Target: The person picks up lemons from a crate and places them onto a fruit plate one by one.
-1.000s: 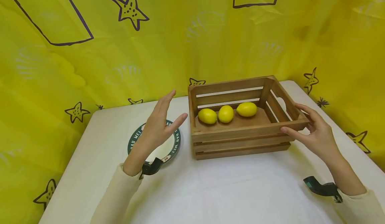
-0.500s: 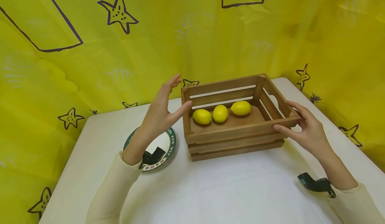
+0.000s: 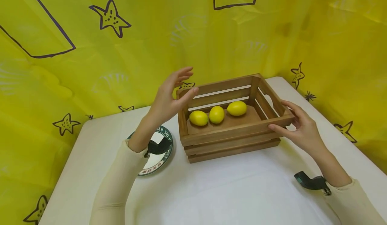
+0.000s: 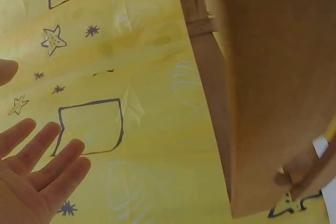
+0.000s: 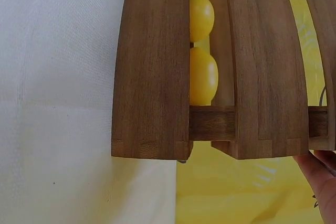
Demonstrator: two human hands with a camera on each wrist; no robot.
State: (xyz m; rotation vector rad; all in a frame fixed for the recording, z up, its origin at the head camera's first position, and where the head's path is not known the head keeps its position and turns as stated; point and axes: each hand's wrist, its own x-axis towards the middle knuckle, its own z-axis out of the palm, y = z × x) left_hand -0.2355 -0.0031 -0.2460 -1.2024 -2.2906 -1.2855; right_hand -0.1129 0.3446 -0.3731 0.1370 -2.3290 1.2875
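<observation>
A slatted wooden crate (image 3: 229, 136) stands on the white table, with three yellow lemons (image 3: 216, 114) in a row on its floor. My right hand (image 3: 303, 131) grips its front right corner, thumb against the front top slat and fingers round at the handle end. In the right wrist view, lemons (image 5: 203, 77) show through the gap between slats. My left hand (image 3: 169, 97) is raised by the crate's left end, fingers relaxed and apart, holding nothing. The thumb overlaps the back left corner in the head view. The left wrist view shows those fingers (image 4: 63, 166) apart from the wood.
A round plate (image 3: 168, 151) with a green lettered rim lies left of the crate, partly hidden by my left forearm and wrist camera. Yellow cloth (image 3: 145, 50) with drawn stars hangs behind and beside the table (image 3: 211, 191).
My left hand has risen from over the plate toward the crate's back left corner. The right hand keeps its grip on the crate. The whole head view has shifted.
</observation>
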